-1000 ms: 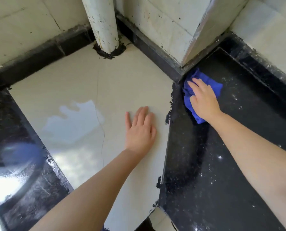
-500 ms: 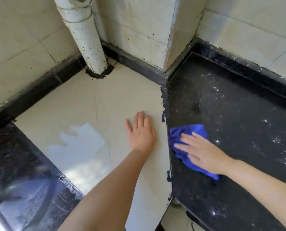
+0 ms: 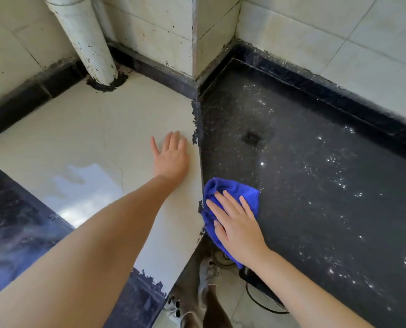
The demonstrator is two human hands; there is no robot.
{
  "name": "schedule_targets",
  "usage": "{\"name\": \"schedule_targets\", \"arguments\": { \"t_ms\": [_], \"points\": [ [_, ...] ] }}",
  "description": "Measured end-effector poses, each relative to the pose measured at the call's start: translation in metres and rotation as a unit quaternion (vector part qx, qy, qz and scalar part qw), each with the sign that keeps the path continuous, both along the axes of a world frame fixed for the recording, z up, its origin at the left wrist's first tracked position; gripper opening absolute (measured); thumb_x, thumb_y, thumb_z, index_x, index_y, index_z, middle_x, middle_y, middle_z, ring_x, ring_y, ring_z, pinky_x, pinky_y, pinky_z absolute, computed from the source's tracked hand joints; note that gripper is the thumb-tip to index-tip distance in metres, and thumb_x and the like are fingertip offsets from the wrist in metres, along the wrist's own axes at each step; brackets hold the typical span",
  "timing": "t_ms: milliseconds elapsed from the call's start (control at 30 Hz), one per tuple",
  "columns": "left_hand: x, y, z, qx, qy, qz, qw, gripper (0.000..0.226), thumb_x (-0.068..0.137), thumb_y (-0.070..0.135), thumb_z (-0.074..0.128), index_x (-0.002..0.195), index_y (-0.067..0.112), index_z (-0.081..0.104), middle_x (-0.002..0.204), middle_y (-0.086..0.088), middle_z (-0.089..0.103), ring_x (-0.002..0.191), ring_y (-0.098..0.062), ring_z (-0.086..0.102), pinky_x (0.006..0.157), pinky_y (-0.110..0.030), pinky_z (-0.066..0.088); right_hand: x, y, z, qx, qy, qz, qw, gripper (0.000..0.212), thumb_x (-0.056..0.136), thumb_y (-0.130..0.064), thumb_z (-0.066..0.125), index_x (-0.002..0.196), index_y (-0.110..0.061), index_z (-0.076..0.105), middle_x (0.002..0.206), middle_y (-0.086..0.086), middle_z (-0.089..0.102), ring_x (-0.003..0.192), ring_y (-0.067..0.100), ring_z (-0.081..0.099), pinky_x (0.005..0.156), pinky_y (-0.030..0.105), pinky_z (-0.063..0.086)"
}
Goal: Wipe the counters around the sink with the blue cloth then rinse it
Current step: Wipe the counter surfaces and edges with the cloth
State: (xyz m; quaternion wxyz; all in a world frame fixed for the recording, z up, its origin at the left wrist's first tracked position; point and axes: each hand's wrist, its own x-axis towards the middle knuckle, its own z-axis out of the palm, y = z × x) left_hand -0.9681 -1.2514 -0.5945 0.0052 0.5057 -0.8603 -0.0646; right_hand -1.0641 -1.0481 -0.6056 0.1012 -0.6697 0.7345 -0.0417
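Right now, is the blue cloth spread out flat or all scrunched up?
Scrunched up. The blue cloth is bunched in folds under the right hand, whose straight fingers press it on the black counter.

Cream tiled walls (image 3: 339, 39), white pipe (image 3: 83, 41)

the right hand (image 3: 236, 229) lies flat over the blue cloth (image 3: 230, 189), hiding the cloth's middle; only its edges show around the fingers. beside the cloth, the black counter (image 3: 327, 197) runs off the right edge. the white pipe (image 3: 83, 39) is cut off at the top edge. below the cloth, the shoes (image 3: 206, 273) on the floor are partly hidden and blurred.
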Motion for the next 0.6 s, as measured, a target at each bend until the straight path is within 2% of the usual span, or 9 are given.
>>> {"name": "schedule_targets", "arguments": {
  "t_ms": [67, 167, 267, 367, 467, 600],
  "points": [
    [-0.007, 0.005, 0.003, 0.007, 0.009, -0.009, 1.000, 0.042, 0.097, 0.018, 0.025, 0.137, 0.011, 0.033, 0.154, -0.007, 0.020, 0.143, -0.022, 0.009, 0.111, -0.056, -0.008, -0.023, 0.026, 0.000, 0.002, 0.017, 0.042, 0.999, 0.046, 0.089, -0.029, 0.037, 0.133, -0.025, 0.048, 0.142, -0.003, 0.047, 0.135, 0.014, 0.032, 0.111, 0.039, 0.019],
    [-0.028, 0.013, 0.003, 0.039, 0.060, 0.009, 0.997, 0.043, 0.098, 0.022, 0.025, 0.140, 0.014, 0.032, 0.153, -0.005, 0.022, 0.143, -0.021, 0.011, 0.113, -0.054, -0.006, -0.049, 0.036, 0.003, 0.026, 0.012, 0.090, 0.996, 0.048, 0.088, -0.027, 0.038, 0.136, -0.028, 0.040, 0.144, -0.004, 0.043, 0.136, 0.014, 0.030, 0.112, 0.038, 0.018],
    [-0.042, 0.015, -0.004, 0.054, 0.095, 0.046, 0.993, 0.045, 0.097, 0.023, 0.026, 0.142, 0.015, 0.030, 0.153, -0.005, 0.022, 0.143, -0.020, 0.010, 0.113, -0.052, -0.006, -0.071, 0.009, 0.002, 0.027, -0.002, 0.110, 0.994, 0.049, 0.088, -0.026, 0.037, 0.137, -0.028, 0.040, 0.145, -0.003, 0.042, 0.137, 0.016, 0.032, 0.114, 0.038, 0.016],
    [-0.044, 0.016, -0.012, 0.035, 0.088, 0.055, 0.994, 0.045, 0.097, 0.025, 0.026, 0.141, 0.015, 0.029, 0.152, -0.003, 0.022, 0.143, -0.019, 0.009, 0.113, -0.052, -0.007, -0.114, -0.047, -0.001, 0.022, -0.020, 0.107, 0.994, 0.050, 0.089, -0.029, 0.030, 0.138, -0.026, 0.043, 0.146, -0.002, 0.040, 0.137, 0.018, 0.031, 0.113, 0.038, 0.015],
    [-0.046, 0.015, -0.016, 0.025, 0.072, 0.056, 0.996, 0.046, 0.098, 0.029, 0.023, 0.142, 0.017, 0.028, 0.152, -0.002, 0.021, 0.143, -0.019, 0.007, 0.113, -0.051, -0.009, -0.173, -0.122, -0.005, -0.010, -0.010, 0.065, 0.998, 0.052, 0.091, -0.031, 0.027, 0.137, -0.017, 0.046, 0.146, 0.005, 0.041, 0.137, 0.025, 0.034, 0.110, 0.042, 0.021],
    [-0.049, 0.016, -0.014, 0.027, 0.055, 0.065, 0.996, 0.046, 0.099, 0.030, 0.021, 0.143, 0.018, 0.026, 0.153, -0.001, 0.020, 0.143, -0.019, 0.006, 0.114, -0.051, -0.008, -0.208, -0.199, -0.009, -0.027, 0.006, -0.105, 0.994, 0.045, 0.097, -0.017, 0.038, 0.141, -0.015, 0.038, 0.151, 0.008, 0.030, 0.141, 0.026, 0.022, 0.112, 0.048, 0.016]
  ]
}}
